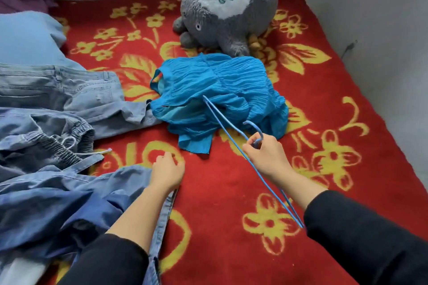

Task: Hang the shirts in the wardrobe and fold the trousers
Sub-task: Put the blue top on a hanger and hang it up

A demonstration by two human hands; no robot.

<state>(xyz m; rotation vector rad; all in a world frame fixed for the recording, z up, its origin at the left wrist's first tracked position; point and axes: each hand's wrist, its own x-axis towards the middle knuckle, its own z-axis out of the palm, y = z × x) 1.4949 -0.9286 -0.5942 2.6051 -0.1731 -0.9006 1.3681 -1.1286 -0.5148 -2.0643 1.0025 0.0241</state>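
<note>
A crumpled bright blue shirt (220,97) lies in the middle of the red flowered blanket (324,104). My right hand (266,155) grips a blue wire hanger (229,132) by its neck just below the hook; one end of the hanger rests on the shirt, the other reaches back to my right sleeve. My left hand (168,169) hovers over the blanket with fingers loosely curled and nothing in it, beside a heap of denim trousers (51,146). Light grey-blue jeans (69,90) lie flat at the left.
A big grey and white plush toy (227,4) sits at the back of the bed behind the shirt. A light blue pillow (25,37) is at the far left. Walls bound the bed at the back and right. A white drawstring (92,151) trails from the trousers.
</note>
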